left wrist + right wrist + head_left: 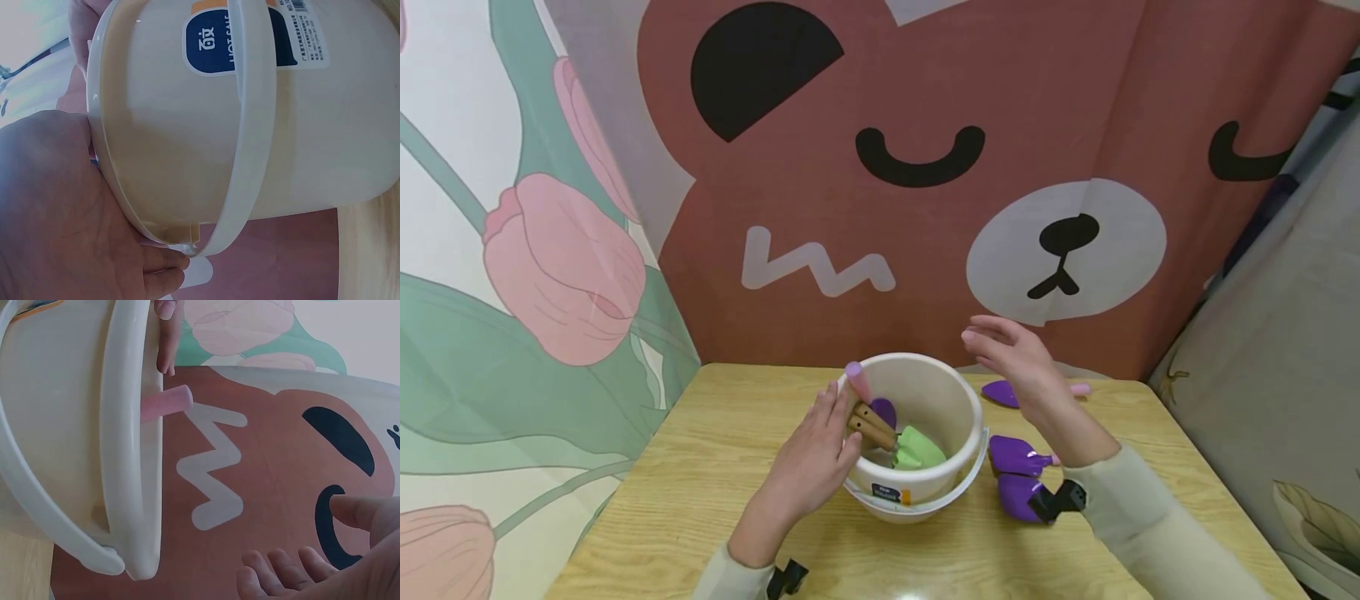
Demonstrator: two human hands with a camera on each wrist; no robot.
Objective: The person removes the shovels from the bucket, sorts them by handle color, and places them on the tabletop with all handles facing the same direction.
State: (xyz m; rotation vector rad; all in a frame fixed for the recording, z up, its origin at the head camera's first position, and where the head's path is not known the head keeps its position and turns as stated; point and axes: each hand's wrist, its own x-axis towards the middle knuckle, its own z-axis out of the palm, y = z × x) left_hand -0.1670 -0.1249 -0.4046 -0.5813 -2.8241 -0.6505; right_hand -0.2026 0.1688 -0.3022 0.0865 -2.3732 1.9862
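Note:
A white bucket point(943, 408) stands upright on the table, its handle point(256, 125) hanging down on the front side. My left hand point(808, 454) rests against the bucket's left rim with fingers extended. Inside lie a light green toy tool head point(917, 450), brown wooden handles point(872, 427) and a purple piece point(883, 411); a pink handle point(858, 382) sticks up over the rim beside my left fingertips. My right hand point(1018, 358) is in the air right of the bucket, holding nothing, its fingers loosely bent in the right wrist view.
On the wooden table point(700, 475), right of the bucket, lie a purple pointed trowel point(1002, 393) with a pink handle and two purple shovel heads, one point(1017, 456) just behind the other point(1018, 497). A bear-print cloth point(812, 192) hangs behind the table.

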